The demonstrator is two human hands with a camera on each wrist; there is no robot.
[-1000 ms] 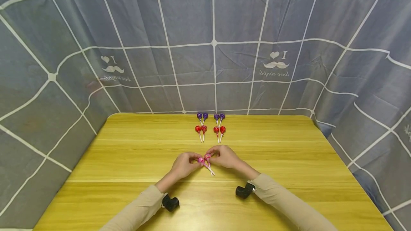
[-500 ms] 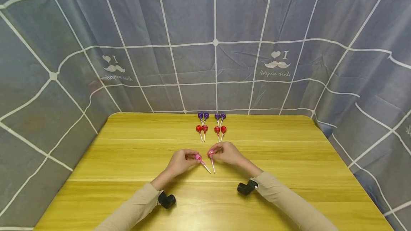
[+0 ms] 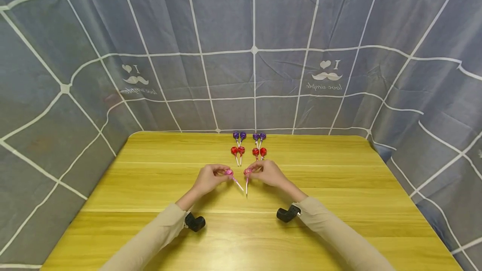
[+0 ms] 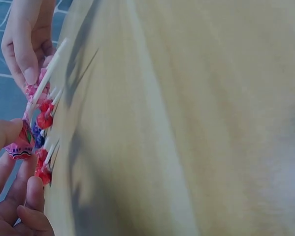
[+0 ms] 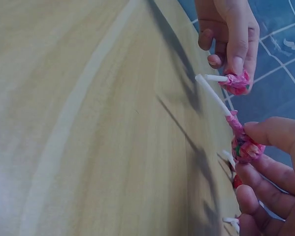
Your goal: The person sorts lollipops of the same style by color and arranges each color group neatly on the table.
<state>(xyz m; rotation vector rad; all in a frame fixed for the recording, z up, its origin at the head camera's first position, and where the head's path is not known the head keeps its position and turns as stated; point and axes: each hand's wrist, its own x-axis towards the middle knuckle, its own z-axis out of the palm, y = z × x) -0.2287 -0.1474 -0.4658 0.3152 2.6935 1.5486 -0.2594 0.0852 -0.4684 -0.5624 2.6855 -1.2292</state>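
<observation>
My left hand (image 3: 208, 180) pinches a pink-wrapped lollipop (image 3: 229, 172) by its candy head, thumb on one side and fingers on the other; the white stick slants down to the right. Close beside it, my right hand (image 3: 269, 175) pinches a second pink lollipop (image 3: 247, 172) by the head, its stick pointing toward me. In the right wrist view this pink lollipop (image 5: 248, 149) casts a shadow on the table apart from it. Just beyond the hands lie red lollipops (image 3: 241, 150) in two pairs, the right pair's sticks partly hidden by my right hand.
Behind the red ones, purple lollipops (image 3: 242, 135) lie in two pairs near the far edge of the wooden table (image 3: 150, 195). A grey curtain (image 3: 226, 74) with white lines hangs round the back and sides. Each wrist wears a black camera (image 3: 288, 213).
Both hands have moved away from me, toward the red lollipops, with the pink lollipops. The two candies, close together with crossing sticks before, now stand apart.
</observation>
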